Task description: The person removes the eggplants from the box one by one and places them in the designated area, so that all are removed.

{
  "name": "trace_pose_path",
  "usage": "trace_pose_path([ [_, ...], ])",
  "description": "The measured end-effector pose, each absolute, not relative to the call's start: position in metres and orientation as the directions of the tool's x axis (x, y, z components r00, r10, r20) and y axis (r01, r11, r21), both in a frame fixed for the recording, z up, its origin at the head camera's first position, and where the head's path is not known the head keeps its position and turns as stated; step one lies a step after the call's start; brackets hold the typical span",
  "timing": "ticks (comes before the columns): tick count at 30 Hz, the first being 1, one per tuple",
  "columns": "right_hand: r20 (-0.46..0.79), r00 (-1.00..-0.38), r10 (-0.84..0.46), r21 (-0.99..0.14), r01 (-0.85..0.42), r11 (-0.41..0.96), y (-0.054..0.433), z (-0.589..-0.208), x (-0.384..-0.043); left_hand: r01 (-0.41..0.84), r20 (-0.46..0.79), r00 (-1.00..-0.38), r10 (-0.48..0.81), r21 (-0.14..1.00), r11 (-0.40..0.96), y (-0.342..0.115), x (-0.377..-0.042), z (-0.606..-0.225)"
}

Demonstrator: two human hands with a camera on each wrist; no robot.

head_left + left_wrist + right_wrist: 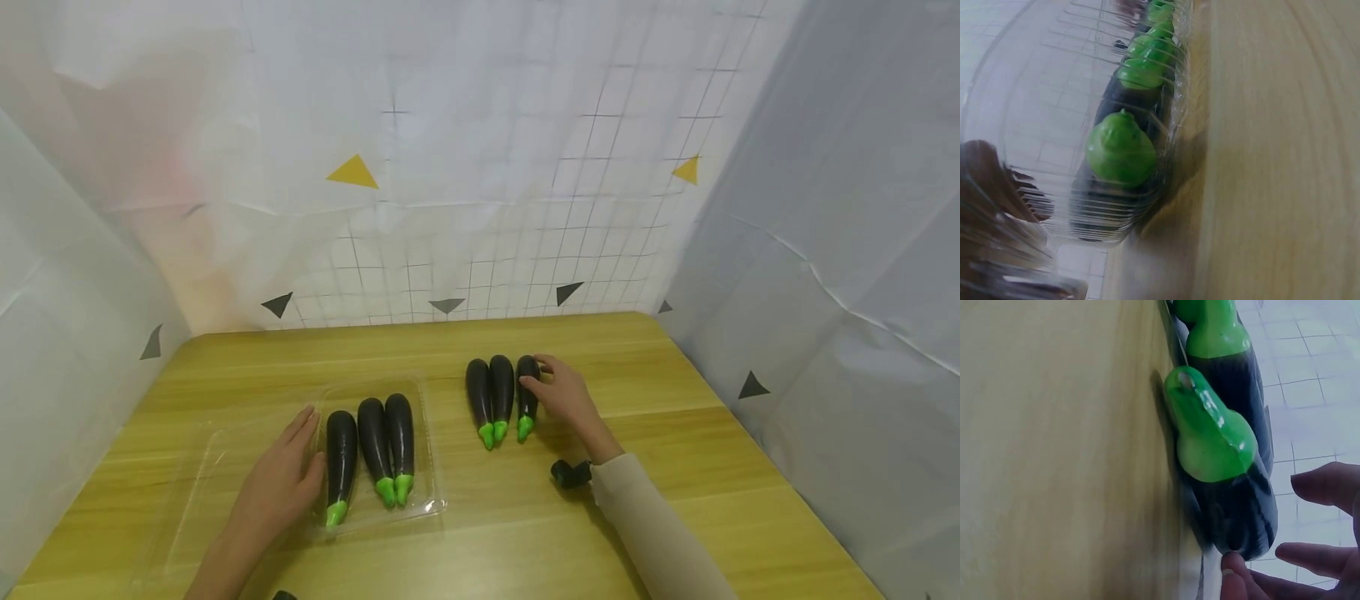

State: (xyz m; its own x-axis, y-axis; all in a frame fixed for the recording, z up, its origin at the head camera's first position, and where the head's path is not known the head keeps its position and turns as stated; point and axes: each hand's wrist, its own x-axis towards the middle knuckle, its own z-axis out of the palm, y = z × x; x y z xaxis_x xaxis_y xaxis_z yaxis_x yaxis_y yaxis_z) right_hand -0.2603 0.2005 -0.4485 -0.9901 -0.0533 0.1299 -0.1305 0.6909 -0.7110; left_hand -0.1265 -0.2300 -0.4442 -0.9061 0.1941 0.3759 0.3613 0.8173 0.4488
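In the head view my left hand (281, 479) lies at the left side of a clear plastic clamshell box (438, 506), fingers extended. Three toy eggplants, dark purple with green stem ends, lie in the box: a left eggplant (341, 458), a middle eggplant (373, 442) and a right eggplant (401, 442). My right hand (562, 390) is at the rightmost (528, 400) of three more eggplants on the table. The right wrist view shows fingertips (1233, 561) touching that eggplant's side, while the thumb stands apart from it. Left of it lie two eggplants (478, 392) (502, 387) side by side.
The wooden table (495, 533) carries everything. The clear lid (187, 492) of the box lies folded out to the left. White grid-patterned sheets (487, 208) stand behind and at both sides. A small black device (572, 473) sits at my right wrist.
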Motion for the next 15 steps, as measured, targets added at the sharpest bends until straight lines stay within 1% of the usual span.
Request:
trace_pose_path([
  [5, 0.149, -0.988, -0.030, -0.719, -0.129, 0.683, 0.2009, -0.4455, -0.2588, 0.361, 0.377, -0.906, 0.193, 0.450, 0.816, -0.2297, -0.1261, -0.4438],
  [15, 0.179, -0.983, -0.030, -0.722, -0.152, 0.675, 0.1995, -0.4397, -0.2558, 0.359, 0.375, -0.907, 0.191, 0.454, 0.815, -0.2301, -0.1263, -0.4450],
])
